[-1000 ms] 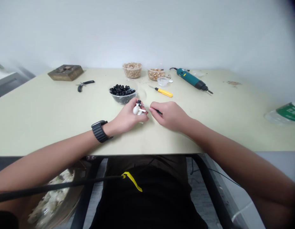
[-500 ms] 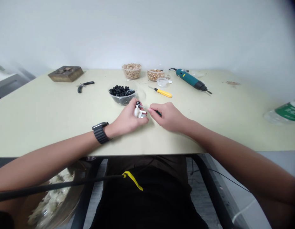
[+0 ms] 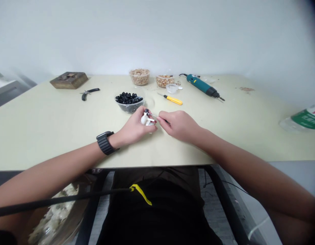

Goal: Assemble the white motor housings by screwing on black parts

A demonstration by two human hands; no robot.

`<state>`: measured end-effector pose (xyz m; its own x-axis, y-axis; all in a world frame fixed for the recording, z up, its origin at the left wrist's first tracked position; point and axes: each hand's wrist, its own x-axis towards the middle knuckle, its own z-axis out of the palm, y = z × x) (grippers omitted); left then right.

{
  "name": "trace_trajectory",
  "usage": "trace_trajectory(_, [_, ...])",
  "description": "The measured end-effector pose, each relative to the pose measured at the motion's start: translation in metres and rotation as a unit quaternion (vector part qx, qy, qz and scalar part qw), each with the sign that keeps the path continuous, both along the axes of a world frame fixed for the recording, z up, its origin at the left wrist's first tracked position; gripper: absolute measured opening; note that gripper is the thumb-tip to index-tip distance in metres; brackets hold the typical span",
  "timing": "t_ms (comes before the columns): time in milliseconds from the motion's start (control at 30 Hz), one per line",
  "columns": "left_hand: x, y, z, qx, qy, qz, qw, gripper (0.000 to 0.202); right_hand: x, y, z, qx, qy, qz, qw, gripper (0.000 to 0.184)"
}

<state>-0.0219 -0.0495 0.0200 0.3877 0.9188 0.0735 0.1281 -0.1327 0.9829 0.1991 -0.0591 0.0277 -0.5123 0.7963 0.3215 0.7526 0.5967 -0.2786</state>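
Note:
My left hand (image 3: pixel 137 125) is closed around a small white part (image 3: pixel 144 119) with a black piece (image 3: pixel 146 111) at its top. In my right hand (image 3: pixel 177 125) is a thin screwdriver, its metal shaft (image 3: pixel 153 115) pointing left and its tip at the black piece. Most of the screwdriver's dark handle is hidden by my fingers. Just behind my left hand stands a clear bowl (image 3: pixel 129 108) filled with small black parts (image 3: pixel 128 97).
Farther back are two tubs of small tan pieces (image 3: pixel 139 77) (image 3: pixel 164 81), a clear lid (image 3: pixel 172 88), a yellow-handled screwdriver (image 3: pixel 174 100) and a teal power screwdriver (image 3: pixel 202 85). Pliers (image 3: pixel 89 92) and a brown block (image 3: pixel 69 81) lie left; a bottle (image 3: pixel 304 118) lies right.
Both hands keep their hold, with the screwdriver still against the black piece. The whole view has shifted slightly; little else differs.

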Motion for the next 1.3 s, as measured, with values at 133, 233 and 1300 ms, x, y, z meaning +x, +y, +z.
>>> trace_trajectory(133, [0.000,0.000,0.001,-0.016,-0.013,0.000,1.000,0.053,0.000,-0.001,0.001,0.008,0.001,-0.001,1.000,0.035])
trace_trajectory(233, [-0.001,0.000,0.002,-0.018,-0.016,-0.004,1.000,0.052,0.000,-0.001,0.002,-0.018,0.032,0.004,0.999,0.033])
trace_trajectory(1300, [-0.004,0.008,-0.005,0.073,0.011,-0.019,0.997,0.051,0.006,0.011,0.009,-0.168,0.174,0.035,0.970,0.039])
